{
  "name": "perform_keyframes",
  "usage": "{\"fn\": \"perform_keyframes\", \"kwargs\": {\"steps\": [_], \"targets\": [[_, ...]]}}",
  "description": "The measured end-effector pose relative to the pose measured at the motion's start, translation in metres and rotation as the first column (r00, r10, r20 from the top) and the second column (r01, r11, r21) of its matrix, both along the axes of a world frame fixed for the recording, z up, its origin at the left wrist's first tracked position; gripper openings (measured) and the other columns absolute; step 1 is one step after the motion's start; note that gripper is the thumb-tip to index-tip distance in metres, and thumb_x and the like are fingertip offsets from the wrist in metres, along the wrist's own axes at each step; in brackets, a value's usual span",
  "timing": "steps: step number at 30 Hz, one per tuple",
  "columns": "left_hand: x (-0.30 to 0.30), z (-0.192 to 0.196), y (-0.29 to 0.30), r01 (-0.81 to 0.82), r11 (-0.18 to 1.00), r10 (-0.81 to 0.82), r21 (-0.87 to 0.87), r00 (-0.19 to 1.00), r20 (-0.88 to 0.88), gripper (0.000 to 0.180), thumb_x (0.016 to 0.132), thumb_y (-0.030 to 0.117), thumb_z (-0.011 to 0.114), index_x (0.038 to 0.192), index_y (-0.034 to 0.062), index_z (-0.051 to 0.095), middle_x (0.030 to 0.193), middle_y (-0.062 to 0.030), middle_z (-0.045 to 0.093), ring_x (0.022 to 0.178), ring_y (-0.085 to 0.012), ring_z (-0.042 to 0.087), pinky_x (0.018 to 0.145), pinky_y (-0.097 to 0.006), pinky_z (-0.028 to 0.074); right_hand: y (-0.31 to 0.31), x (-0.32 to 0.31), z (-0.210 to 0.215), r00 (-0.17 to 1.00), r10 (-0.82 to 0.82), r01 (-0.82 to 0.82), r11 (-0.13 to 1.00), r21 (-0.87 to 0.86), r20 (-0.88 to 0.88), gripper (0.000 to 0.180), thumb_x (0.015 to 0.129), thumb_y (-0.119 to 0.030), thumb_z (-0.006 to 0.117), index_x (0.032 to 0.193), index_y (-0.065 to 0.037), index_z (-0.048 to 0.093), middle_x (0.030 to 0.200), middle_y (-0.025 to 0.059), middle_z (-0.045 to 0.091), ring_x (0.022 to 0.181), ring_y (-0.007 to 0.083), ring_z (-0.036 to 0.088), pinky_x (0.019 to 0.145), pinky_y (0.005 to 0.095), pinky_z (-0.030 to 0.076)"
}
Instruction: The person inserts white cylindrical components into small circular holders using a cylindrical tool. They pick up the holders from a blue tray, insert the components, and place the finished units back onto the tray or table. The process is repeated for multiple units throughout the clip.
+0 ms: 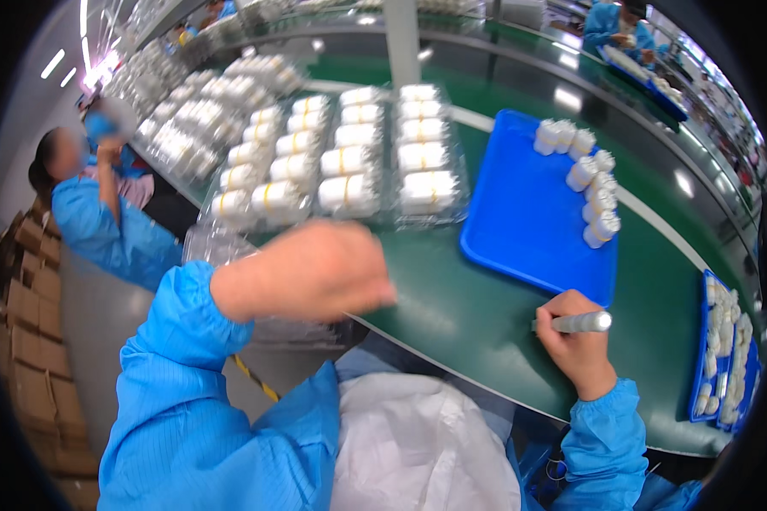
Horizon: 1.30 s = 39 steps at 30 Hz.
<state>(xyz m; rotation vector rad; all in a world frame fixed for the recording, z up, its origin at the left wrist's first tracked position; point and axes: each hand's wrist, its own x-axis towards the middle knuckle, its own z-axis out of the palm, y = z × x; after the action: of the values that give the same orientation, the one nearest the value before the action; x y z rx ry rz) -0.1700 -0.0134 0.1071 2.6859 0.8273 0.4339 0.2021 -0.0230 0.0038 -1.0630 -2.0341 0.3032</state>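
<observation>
In the right hand [578, 347], pinched a pale cylinder [585, 322] thumb-to-fingers; looked light, stiff, probably kinda slippery, best gripped mid-length. Couldn't tell the state of the blurry left hand [315, 269], off left. Saw a blue tray [524, 213] just beyond the right hand.

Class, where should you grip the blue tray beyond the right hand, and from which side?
Probably hold the tray by its near rim, coming from the person's side: that raised edge is bare, while white rolls sit along the far and right edges.
</observation>
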Motion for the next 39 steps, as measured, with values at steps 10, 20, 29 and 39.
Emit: {"fn": "perform_keyframes", "kwargs": {"steps": [10, 20, 29, 39], "targets": [[-0.146, -0.172, -0.100, -0.662, 0.727, 0.677, 0.184, 0.646, -0.352, 0.020, 0.090, 0.019, 0.073, 0.104, 0.0048, 0.069, 0.111, -0.0112, 0.066, 0.106, -0.0357, 0.061, 0.092, -0.044, 0.051, -0.008, -0.009, 0.003, 0.994, 0.020, -0.021, 1.000, 0.010, 0.110, 0.013, 0.079, 0.004, 0.074, 0.075, -0.003, 0.063, 0.071, 0.0098, 0.062, 0.062, 0.0251, 0.061, 0.056, 0.0356, 0.046], [-0.196, -0.189, -0.106, -0.672, 0.734, 0.679, 0.097, 0.724, -0.121, 0.013, 0.092, 0.012, 0.070, 0.102, 0.0044, 0.069, 0.108, -0.0101, 0.065, 0.103, -0.0322, 0.061, 0.089, -0.042, 0.053, -0.006, -0.005, -0.002, 0.997, -0.033, 0.036, 0.999, -0.034, 0.072, 0.014, 0.086, 0.004, 0.070, 0.077, -0.001, 0.061, 0.072, 0.0071, 0.058, 0.059, 0.0159, 0.053, 0.052, 0.0309, 0.038], [-0.210, -0.128, -0.094, -0.487, 0.726, 0.628, 0.485, 0.757, -0.181, 0.023, 0.084, 0.003, 0.060, 0.107, 0.0020, 0.059, 0.107, -0.0135, 0.055, 0.102, -0.0339, 0.056, 0.087, -0.042, 0.051, -0.008, -0.004, -0.006, 0.998, -0.023, 0.025, 0.999, -0.031, 0.055, 0.014, 0.086, 0.003, 0.071, 0.078, -0.001, 0.061, 0.072, 0.0070, 0.057, 0.058, 0.0158, 0.052, 0.051, 0.0310, 0.038], [-0.207, -0.073, -0.109, -0.558, 0.721, 0.689, 0.411, 0.642, -0.337, 0.010, 0.092, 0.006, 0.060, 0.099, 0.0019, 0.056, 0.098, -0.0160, 0.054, 0.089, -0.0363, 0.060, 0.076, -0.045, 0.051, -0.009, -0.007, 0.000, 0.995, -0.002, -0.001, 1.000, 0.030, 0.099, 0.014, 0.081, 0.003, 0.073, 0.077, -0.003, 0.062, 0.070, 0.0099, 0.060, 0.060, 0.0245, 0.058, 0.054, 0.0363, 0.043]]}}
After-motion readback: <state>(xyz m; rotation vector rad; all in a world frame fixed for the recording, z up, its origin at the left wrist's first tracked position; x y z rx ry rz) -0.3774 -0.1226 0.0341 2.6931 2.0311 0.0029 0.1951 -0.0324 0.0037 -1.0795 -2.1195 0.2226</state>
